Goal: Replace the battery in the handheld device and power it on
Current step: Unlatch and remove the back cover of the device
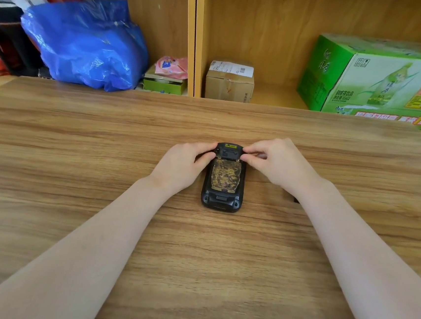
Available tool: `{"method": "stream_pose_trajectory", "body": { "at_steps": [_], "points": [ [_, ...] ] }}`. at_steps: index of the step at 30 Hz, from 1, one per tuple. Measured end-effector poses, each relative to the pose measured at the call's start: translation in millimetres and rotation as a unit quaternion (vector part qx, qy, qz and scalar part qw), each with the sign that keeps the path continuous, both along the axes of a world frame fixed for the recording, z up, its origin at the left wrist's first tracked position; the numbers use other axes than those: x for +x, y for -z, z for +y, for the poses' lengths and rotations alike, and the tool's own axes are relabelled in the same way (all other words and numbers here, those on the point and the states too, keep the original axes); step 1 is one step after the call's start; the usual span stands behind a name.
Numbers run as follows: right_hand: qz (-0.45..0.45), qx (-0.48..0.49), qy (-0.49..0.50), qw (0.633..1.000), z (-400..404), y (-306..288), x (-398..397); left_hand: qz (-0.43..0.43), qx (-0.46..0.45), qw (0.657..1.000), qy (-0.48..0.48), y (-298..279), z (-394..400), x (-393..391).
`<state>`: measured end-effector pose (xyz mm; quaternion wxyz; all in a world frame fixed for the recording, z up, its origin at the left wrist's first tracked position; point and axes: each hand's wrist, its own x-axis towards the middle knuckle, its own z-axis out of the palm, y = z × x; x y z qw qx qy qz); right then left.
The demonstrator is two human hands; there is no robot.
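Note:
A black handheld device (222,199) lies face down in the middle of the wooden table (101,161), its long axis pointing away from me. A worn, gold-brown battery panel (225,176) fills most of its back. My left hand (181,168) pinches the device's far left corner with thumb and fingers. My right hand (278,162) pinches the far right corner the same way. Both thumbs rest near two small catches at the top edge of the battery panel. A small dark object (296,200) peeks out from under my right forearm.
Behind the table stand wooden shelves. A blue plastic bag (86,44) and dark bags fill the left bay, next to a pink packet (173,67). A small cardboard box (229,82) and a green drinks carton (381,80) sit in the right bay.

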<state>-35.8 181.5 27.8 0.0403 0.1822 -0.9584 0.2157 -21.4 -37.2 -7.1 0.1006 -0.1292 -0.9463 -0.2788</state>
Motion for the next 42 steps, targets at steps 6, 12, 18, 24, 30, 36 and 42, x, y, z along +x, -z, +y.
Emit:
{"method": "stream_pose_trajectory", "body": {
  "at_steps": [6, 12, 18, 24, 30, 36, 42],
  "points": [
    [0.009, 0.002, 0.003, 1.0, -0.8, -1.1, -4.0, -0.002, -0.002, 1.0, -0.005, 0.2, 0.3, 0.1],
    [-0.002, -0.019, 0.02, 1.0, -2.0, -3.0, -7.8, 0.003, 0.0, 1.0, -0.004, 0.5, 0.3, -0.7],
    [-0.032, -0.034, 0.037, 0.998, -4.2, -6.8, -12.7, 0.009, -0.01, 1.0, -0.002, 0.3, 0.3, -0.7],
    [-0.042, -0.048, 0.043, 0.997, -4.9, -7.1, -14.7, 0.013, -0.01, 1.0, 0.001, 0.2, 0.4, -0.8],
    [-0.035, -0.08, 0.042, 0.995, -2.4, -0.2, -13.1, -0.005, 0.025, 1.0, 0.005, -2.6, -0.3, -1.9],
    [0.007, -0.102, 0.03, 0.994, -3.7, 5.5, -3.7, -0.021, 0.051, 0.998, 0.004, -7.4, -3.4, -6.8],
    [0.06, -0.065, 0.039, 0.995, -10.4, 10.8, 2.3, -0.004, 0.018, 1.0, 0.008, -10.6, -4.3, -7.1]
  ]
}}
